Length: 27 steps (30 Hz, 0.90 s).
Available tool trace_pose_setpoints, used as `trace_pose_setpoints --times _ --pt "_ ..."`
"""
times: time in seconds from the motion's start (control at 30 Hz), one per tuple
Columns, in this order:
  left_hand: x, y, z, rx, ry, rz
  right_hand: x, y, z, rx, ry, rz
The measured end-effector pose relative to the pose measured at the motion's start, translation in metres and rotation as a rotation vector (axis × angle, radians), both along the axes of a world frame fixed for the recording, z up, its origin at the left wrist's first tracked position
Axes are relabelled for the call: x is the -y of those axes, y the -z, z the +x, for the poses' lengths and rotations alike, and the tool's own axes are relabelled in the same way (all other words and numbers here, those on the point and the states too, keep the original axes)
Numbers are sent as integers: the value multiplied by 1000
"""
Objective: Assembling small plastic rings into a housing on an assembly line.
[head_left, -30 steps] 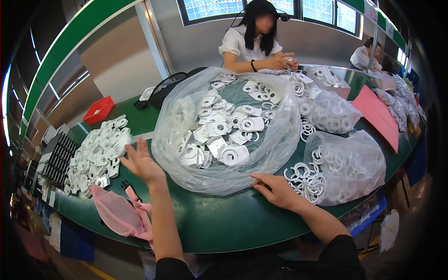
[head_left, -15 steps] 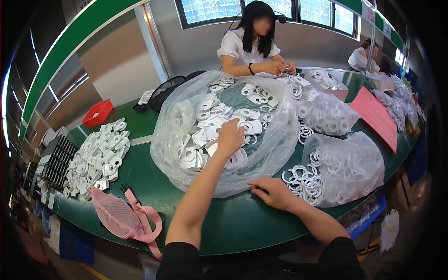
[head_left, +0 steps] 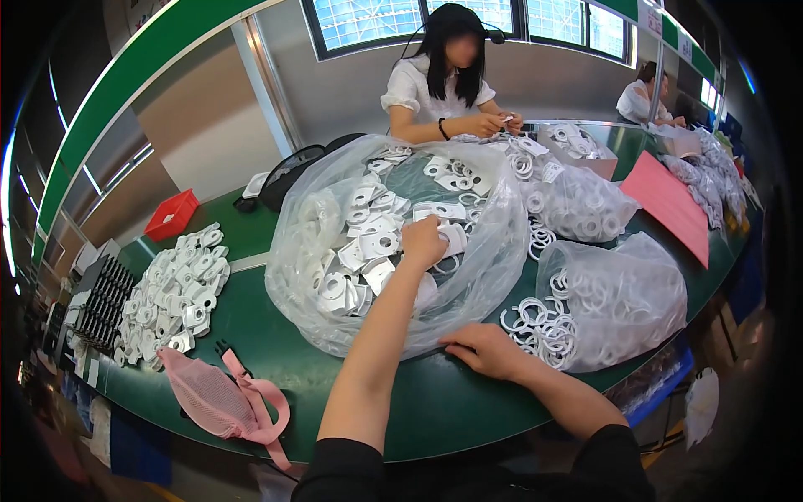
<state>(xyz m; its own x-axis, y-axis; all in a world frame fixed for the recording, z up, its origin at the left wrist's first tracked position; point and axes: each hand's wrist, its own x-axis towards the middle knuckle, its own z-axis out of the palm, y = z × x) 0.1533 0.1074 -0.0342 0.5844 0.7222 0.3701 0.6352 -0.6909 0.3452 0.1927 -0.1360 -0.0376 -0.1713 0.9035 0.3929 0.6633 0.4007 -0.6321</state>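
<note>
A large clear plastic bag lies spread wide on the green table, with white plastic plates with round holes heaped inside it. My left hand reaches into the bag among these plates, its fingers curled downward. The fingertips are hidden, so what they hold does not show. Resting at the near right edge of the bag, my right hand has its fingers stretched forward, touching the bag's rim. Just beyond it lie loose white open rings, beside a second clear bag full of rings.
A pile of white plates, a black stack and a red tray stand left. A pink mesh bag lies at the near edge. A co-worker works across the table. A pink sheet lies right.
My left hand has shifted slightly right over the plates, and its fingers look more curled. My right hand stays by the bag's rim. The whole view has moved a little.
</note>
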Motion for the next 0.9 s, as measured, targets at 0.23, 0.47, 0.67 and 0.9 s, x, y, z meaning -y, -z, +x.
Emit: trace_pose_setpoints --times 0.23,0.47,0.67,0.9 --pt "17 -40 -38 405 160 -389 -1 -1 -1 0 -9 90" --pt "108 -60 -119 626 147 -609 0 -22 8 -213 314 268" --pt "146 -34 -155 464 -21 -402 -6 -26 2 -236 367 303" --pt "170 -6 -144 1323 393 -1614 -83 -29 25 225 291 337"
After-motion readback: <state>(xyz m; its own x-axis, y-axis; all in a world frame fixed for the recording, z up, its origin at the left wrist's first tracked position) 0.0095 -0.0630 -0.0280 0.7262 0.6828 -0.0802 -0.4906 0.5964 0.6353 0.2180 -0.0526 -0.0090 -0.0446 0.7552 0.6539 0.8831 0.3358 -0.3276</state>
